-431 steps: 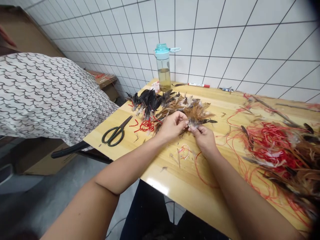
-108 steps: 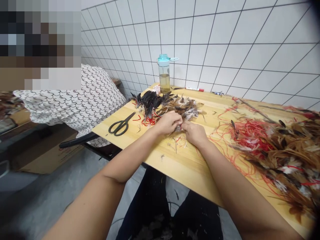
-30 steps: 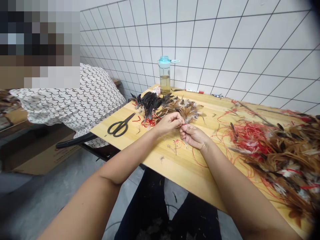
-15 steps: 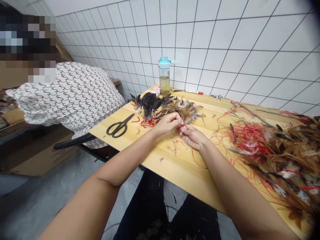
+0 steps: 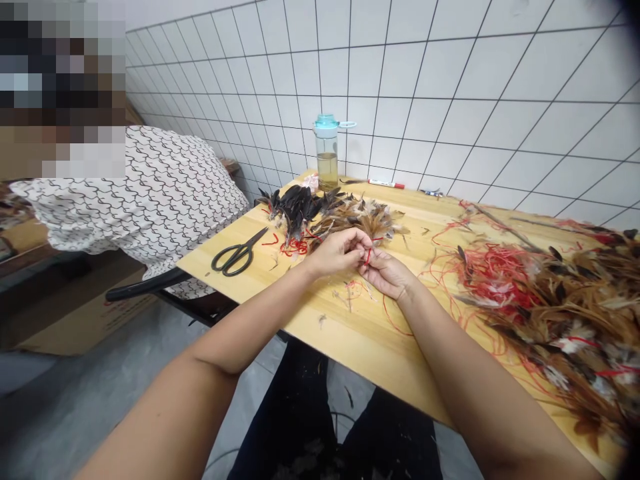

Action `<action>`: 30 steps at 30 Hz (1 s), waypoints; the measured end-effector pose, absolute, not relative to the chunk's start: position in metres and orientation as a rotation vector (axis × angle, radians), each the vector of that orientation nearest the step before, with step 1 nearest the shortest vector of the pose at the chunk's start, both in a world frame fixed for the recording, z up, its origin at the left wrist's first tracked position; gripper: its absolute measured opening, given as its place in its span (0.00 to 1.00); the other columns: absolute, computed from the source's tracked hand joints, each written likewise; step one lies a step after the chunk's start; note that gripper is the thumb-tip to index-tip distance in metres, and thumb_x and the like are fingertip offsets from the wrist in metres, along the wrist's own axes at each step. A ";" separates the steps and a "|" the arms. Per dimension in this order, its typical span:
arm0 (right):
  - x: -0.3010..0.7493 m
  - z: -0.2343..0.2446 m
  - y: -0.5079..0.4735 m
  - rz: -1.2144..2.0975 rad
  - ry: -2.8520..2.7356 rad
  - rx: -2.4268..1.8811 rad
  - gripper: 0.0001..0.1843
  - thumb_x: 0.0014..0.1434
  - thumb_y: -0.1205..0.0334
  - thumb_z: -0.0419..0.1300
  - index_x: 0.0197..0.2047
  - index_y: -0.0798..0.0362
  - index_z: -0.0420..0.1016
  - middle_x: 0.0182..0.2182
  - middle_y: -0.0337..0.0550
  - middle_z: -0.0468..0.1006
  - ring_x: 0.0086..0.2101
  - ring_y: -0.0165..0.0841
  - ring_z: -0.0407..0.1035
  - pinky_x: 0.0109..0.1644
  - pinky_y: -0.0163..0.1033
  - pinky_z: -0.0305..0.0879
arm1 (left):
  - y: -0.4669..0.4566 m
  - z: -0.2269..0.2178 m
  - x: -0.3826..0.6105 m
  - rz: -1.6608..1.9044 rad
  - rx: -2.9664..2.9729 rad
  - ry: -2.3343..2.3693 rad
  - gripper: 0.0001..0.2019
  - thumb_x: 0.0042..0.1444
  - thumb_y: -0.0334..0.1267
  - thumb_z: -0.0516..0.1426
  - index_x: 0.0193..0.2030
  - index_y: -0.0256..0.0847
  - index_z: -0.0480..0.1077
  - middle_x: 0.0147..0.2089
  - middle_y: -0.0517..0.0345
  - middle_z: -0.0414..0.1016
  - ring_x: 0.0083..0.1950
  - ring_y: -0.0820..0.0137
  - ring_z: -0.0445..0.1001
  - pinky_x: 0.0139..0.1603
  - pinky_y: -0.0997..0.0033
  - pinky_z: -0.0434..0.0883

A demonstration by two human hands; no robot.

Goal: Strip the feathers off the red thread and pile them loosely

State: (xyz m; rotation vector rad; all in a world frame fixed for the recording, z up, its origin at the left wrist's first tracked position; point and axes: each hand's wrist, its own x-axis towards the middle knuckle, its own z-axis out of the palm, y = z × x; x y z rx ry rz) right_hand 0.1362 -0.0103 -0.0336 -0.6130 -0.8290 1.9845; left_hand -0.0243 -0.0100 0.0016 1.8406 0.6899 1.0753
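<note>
Red string has spread from a bunch into loose ends; left hand and right hand pinch it above the bench, fingertips close, probably for fine control, scissors lying within reach.

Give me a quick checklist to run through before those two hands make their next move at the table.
1. Hands together on the string: ok. The left hand and right hand meet at a red string.
2. String tied tight: cannot tell. Fingers hide much of it.
3. Scissors away from the fingers: ok. The scissors lie on the table, apart from both hands.
4. Bottle standing safely: ok. The bottle is upright near the wall, beyond the feathers.
5. Spare strands sorted: not ok. The red strands to the right lie in a loose tangle.
</note>
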 end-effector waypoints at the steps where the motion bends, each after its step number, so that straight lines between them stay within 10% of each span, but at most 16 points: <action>1: 0.135 -0.033 -0.011 1.966 -0.804 -0.625 0.12 0.46 0.72 0.71 0.32 0.53 0.74 0.27 0.35 0.76 0.28 0.24 0.68 0.29 0.28 0.63 | -0.009 0.001 -0.024 1.101 1.915 0.724 0.09 0.52 0.31 0.58 0.41 0.35 0.69 0.36 0.57 0.72 0.34 0.75 0.71 0.38 0.73 0.70; 30: 0.121 -0.032 -0.016 1.826 -0.671 -0.717 0.12 0.53 0.75 0.61 0.25 0.53 0.64 0.23 0.35 0.68 0.25 0.24 0.65 0.26 0.28 0.57 | -0.003 -0.001 -0.018 1.063 1.661 0.764 0.07 0.55 0.36 0.59 0.39 0.34 0.70 0.30 0.58 0.75 0.26 0.78 0.72 0.31 0.77 0.70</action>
